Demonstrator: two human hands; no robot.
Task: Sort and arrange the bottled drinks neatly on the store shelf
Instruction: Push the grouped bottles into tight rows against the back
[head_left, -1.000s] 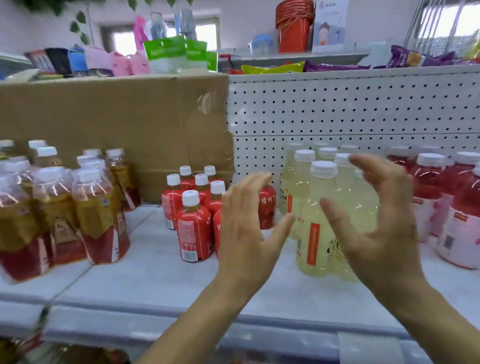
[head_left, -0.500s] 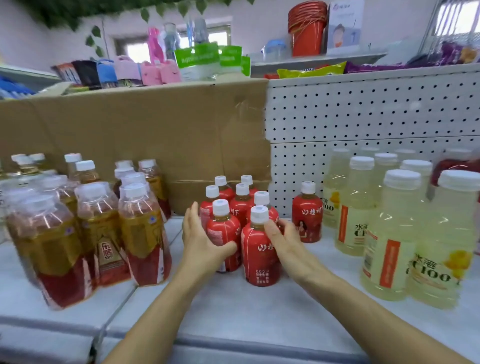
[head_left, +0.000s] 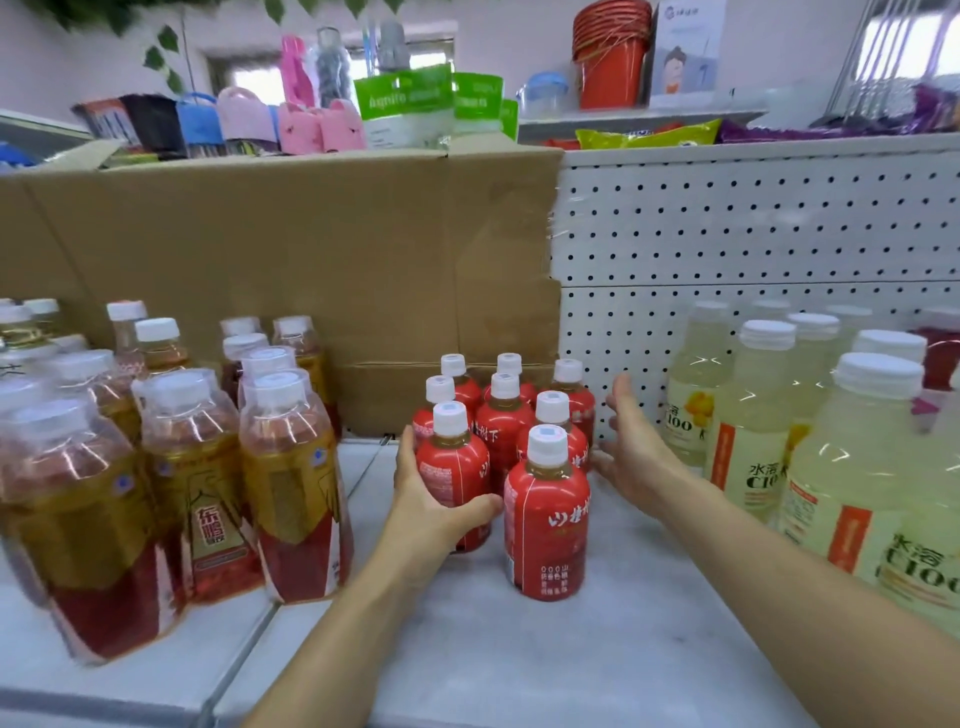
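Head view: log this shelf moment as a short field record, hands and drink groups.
left hand: wrapped around front-left small red bottle
right hand: open, beside the red cluster's right side, gripping nothing
red cluster: eight white caps counted, front bottle standing forward
left group: amber tea bottles
right group: pale yellow bottles
backing: cardboard, pegboard

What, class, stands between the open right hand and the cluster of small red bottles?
Nothing visible: the right hand is open just beside the red bottles, with only bare shelf between. The pale yellow bottles stand behind it.
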